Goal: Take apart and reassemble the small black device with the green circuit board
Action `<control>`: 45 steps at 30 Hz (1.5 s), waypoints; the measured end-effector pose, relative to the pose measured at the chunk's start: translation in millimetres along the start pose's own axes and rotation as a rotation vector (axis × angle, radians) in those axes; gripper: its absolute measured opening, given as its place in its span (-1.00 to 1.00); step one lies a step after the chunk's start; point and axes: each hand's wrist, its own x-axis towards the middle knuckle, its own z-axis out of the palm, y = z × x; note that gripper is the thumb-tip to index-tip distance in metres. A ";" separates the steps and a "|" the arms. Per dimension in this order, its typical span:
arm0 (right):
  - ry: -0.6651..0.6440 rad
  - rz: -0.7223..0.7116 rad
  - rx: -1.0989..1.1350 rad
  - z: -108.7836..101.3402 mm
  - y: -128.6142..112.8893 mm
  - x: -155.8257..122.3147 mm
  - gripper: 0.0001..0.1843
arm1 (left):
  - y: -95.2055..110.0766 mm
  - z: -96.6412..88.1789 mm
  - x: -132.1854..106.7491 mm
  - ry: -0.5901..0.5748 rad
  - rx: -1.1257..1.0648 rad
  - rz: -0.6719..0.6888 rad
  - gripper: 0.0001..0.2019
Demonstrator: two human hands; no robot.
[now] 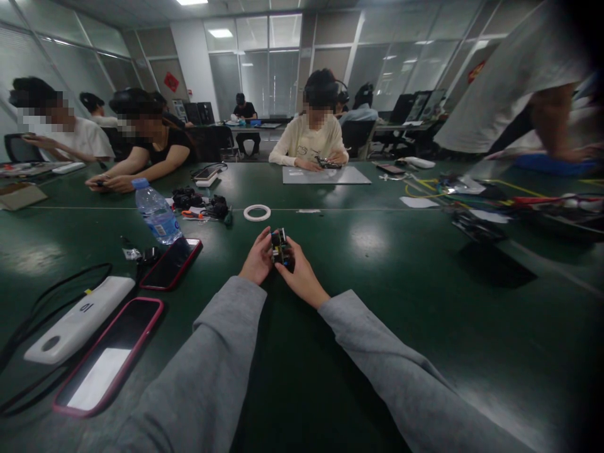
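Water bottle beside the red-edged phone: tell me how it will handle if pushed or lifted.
The water bottle stands tall on a narrow base, so a push near its blue cap would probably tip it. Its thin clear plastic likely dents under a firm hold. On its side, the round body would probably roll across the smooth green table.

I cannot identify the small black module (280, 247); left hand (257, 259) and right hand (302, 277) cover its sides.
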 end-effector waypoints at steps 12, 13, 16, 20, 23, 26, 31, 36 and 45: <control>0.081 0.124 -0.025 -0.5 11.9 3.7 -0.19 | 11.4 14.1 -12.6 -0.182 -0.142 -0.073 -0.61; 0.096 0.134 -0.024 -0.9 11.6 4.1 -0.17 | 12.2 17.5 -14.6 -0.212 -0.154 -0.073 -0.61; 0.174 0.166 -0.017 -3.5 12.6 5.7 -0.14 | 13.4 29.7 -22.1 -0.279 -0.161 -0.068 -0.57; 0.309 0.233 0.027 -8.9 15.5 8.0 -0.21 | 13.9 43.2 -32.3 -0.350 -0.104 -0.090 -0.55; 0.378 0.266 0.007 -12.3 16.3 8.8 -0.25 | 15.0 46.4 -37.0 -0.348 -0.032 -0.102 -0.57; 0.390 0.248 -0.045 -14.5 16.5 8.6 -0.32 | 15.8 45.2 -39.0 -0.306 0.018 -0.117 -0.58; 0.429 0.216 -0.041 -19.6 18.9 9.2 -0.37 | 14.2 40.2 -37.3 -0.303 -0.028 -0.158 -0.60; 0.424 0.449 0.376 -49.0 18.6 17.8 -0.40 | 11.2 28.2 -28.9 -0.342 0.000 -0.191 -0.62; 0.719 0.473 -0.055 -242.6 41.1 4.1 -0.49 | 15.3 10.8 -14.7 -0.230 0.045 -0.135 -0.63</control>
